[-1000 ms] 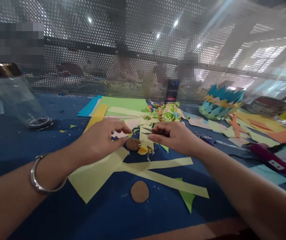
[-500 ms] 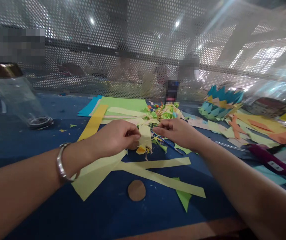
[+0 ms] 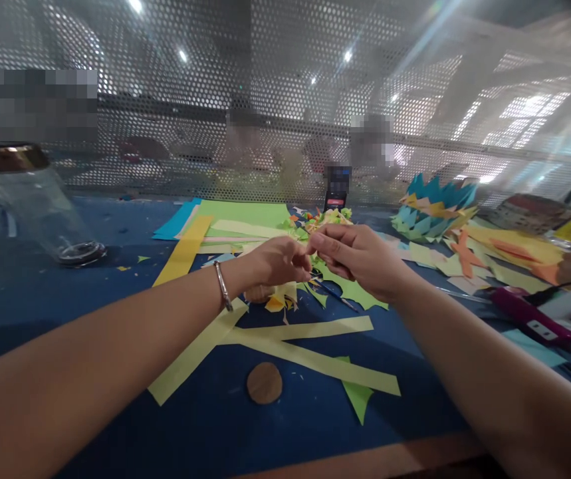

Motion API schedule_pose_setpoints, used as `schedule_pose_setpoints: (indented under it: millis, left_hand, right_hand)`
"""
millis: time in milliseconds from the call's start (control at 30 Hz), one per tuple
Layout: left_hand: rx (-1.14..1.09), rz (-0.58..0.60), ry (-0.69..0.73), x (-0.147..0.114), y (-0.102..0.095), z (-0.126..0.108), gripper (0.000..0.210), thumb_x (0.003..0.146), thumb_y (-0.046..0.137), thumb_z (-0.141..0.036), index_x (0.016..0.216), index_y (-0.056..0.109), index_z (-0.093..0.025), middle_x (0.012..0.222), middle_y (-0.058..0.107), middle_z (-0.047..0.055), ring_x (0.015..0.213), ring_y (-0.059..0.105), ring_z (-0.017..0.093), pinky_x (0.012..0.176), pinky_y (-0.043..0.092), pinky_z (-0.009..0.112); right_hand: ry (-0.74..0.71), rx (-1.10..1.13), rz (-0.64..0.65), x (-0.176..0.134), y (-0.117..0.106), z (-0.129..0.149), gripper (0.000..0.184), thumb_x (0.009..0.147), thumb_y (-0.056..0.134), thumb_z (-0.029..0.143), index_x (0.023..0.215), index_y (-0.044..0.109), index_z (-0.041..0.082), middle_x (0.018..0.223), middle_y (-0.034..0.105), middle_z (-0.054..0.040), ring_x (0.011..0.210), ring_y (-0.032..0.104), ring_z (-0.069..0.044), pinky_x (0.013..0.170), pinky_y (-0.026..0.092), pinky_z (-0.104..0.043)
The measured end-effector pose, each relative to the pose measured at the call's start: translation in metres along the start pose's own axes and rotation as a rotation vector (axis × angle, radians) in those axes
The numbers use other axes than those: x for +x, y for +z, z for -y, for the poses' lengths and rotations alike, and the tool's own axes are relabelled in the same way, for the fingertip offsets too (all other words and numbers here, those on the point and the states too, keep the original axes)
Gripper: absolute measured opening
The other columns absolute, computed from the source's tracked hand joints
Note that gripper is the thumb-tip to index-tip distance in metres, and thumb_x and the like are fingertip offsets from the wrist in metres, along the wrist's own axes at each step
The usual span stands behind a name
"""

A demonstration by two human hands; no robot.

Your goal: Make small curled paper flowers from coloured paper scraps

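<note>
My left hand, with a silver bangle on the wrist, has its fingers curled over the paper scraps. My right hand is closed in a pinch, its fingertips meeting those of the left. Whatever is between the fingers is hidden. Just below them lie small yellow paper pieces and a slim blue stick like a brush or pen. Nearer to me, pale yellow paper strips cross on the blue table. A round brown disc and a green paper scrap lie there too.
A glass jar stands at left. Coloured sheets and a phone are at the back, before a perforated screen. On the right are a zigzag paper crown, paper offcuts and a purple power strip with cords.
My left hand has moved right and slightly up from the pale yellow strip, meeting my right hand. The right fingers have curled into a pinch. The view has shifted slightly.
</note>
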State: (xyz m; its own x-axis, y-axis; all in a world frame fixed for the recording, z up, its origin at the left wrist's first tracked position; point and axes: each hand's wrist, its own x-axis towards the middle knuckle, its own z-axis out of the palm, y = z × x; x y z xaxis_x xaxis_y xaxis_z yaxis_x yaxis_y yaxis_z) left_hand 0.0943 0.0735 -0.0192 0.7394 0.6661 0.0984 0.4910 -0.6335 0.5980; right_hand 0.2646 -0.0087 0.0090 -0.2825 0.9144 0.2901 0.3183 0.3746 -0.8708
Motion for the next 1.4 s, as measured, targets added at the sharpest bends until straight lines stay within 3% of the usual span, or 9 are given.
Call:
schedule_pose_setpoints:
  millis: [267, 367, 500, 600, 733, 1033, 1167, 1300, 1400]
  left_hand:
    - [0.102, 0.027, -0.096, 0.003, 0.011, -0.008, 0.010, 0.068, 0.066, -0.019, 0.059, 0.065, -0.019, 0.057, 0.061, 0.000, 0.053, 0.049, 0.014, 0.057, 0.037, 0.029]
    - [0.089, 0.013, -0.122, -0.002, 0.002, -0.013, 0.010, 0.069, 0.065, -0.018, 0.058, 0.065, -0.019, 0.056, 0.060, 0.001, 0.054, 0.050, 0.014, 0.058, 0.037, 0.030]
    - [0.025, -0.082, -0.140, -0.024, -0.024, -0.008, 0.017, 0.081, 0.063, -0.033, 0.076, 0.069, -0.018, 0.075, 0.069, 0.004, 0.068, 0.058, 0.017, 0.065, 0.042, 0.030]
    - [-0.160, -0.314, -0.200, -0.047, -0.037, -0.002, 0.021, 0.075, 0.074, -0.039, 0.078, 0.071, -0.018, 0.079, 0.070, 0.005, 0.076, 0.061, 0.019, 0.070, 0.044, 0.031]
    - [-0.487, -0.485, -0.265, -0.068, -0.029, 0.000, 0.021, 0.072, 0.081, -0.032, 0.080, 0.069, -0.017, 0.078, 0.066, 0.002, 0.071, 0.056, 0.013, 0.068, 0.043, 0.027]
    - [-0.999, -0.470, -0.361, -0.072, -0.002, -0.014, 0.030, 0.069, 0.085, -0.023, 0.094, 0.068, -0.017, 0.091, 0.064, 0.001, 0.077, 0.059, 0.010, 0.064, 0.047, 0.023]
    - [-1.166, -0.485, -0.355, -0.075, 0.003, -0.018, 0.030, 0.067, 0.086, -0.022, 0.089, 0.065, -0.017, 0.079, 0.060, -0.002, 0.063, 0.053, 0.007, 0.052, 0.041, 0.020]
    - [-1.211, -0.574, -0.393, -0.077, 0.003, -0.030, 0.027, 0.068, 0.084, -0.019, 0.082, 0.061, -0.016, 0.073, 0.054, -0.004, 0.054, 0.042, 0.004, 0.047, 0.035, 0.018]
    - [-1.251, -0.607, -0.425, -0.078, 0.003, -0.039, 0.023, 0.071, 0.080, -0.016, 0.080, 0.059, -0.016, 0.074, 0.053, -0.004, 0.057, 0.043, 0.004, 0.049, 0.035, 0.018]
  right_hand:
    - [-0.029, -0.158, -0.055, 0.001, -0.003, -0.001, 0.050, 0.087, 0.060, 0.065, 0.079, 0.063, 0.016, 0.054, 0.041, 0.0062, 0.048, 0.036, -0.008, 0.049, 0.025, -0.026]
    - [-0.030, -0.229, -0.071, 0.001, -0.005, -0.001, 0.051, 0.088, 0.058, 0.066, 0.075, 0.059, 0.017, 0.056, 0.041, 0.0054, 0.050, 0.035, -0.009, 0.050, 0.024, -0.027]
    - [-0.036, -0.472, -0.113, 0.003, -0.012, -0.007, 0.049, 0.091, 0.056, 0.064, 0.070, 0.054, 0.019, 0.058, 0.040, 0.0044, 0.053, 0.035, -0.010, 0.052, 0.023, -0.028]
    - [0.021, -0.745, -0.041, 0.007, -0.013, -0.014, 0.045, 0.092, 0.057, 0.057, 0.068, 0.052, 0.019, 0.058, 0.044, 0.0028, 0.053, 0.037, -0.011, 0.053, 0.023, -0.028]
    - [0.139, -0.948, 0.143, 0.008, -0.004, -0.019, 0.040, 0.090, 0.057, 0.055, 0.073, 0.061, 0.019, 0.068, 0.060, -0.0038, 0.060, 0.049, -0.014, 0.053, 0.026, -0.028]
    - [0.204, -1.180, 0.214, 0.003, 0.002, -0.025, 0.039, 0.091, 0.054, 0.056, 0.086, 0.065, 0.019, 0.086, 0.070, -0.0102, 0.077, 0.063, -0.024, 0.057, 0.031, -0.029]
    - [0.061, -1.188, 0.105, -0.001, 0.007, -0.016, 0.034, 0.092, 0.055, 0.052, 0.090, 0.064, 0.019, 0.091, 0.070, -0.0098, 0.078, 0.063, -0.024, 0.059, 0.033, -0.031]
    - [-0.383, -1.052, -0.085, -0.011, 0.021, -0.005, 0.025, 0.097, 0.056, 0.038, 0.113, 0.063, 0.020, 0.106, 0.070, -0.0096, 0.092, 0.065, -0.024, 0.068, 0.041, -0.032]
    - [-0.624, -1.021, -0.073, -0.016, 0.031, 0.001, 0.022, 0.101, 0.048, 0.028, 0.112, 0.064, 0.018, 0.109, 0.069, -0.0106, 0.099, 0.064, -0.024, 0.075, 0.045, -0.034]
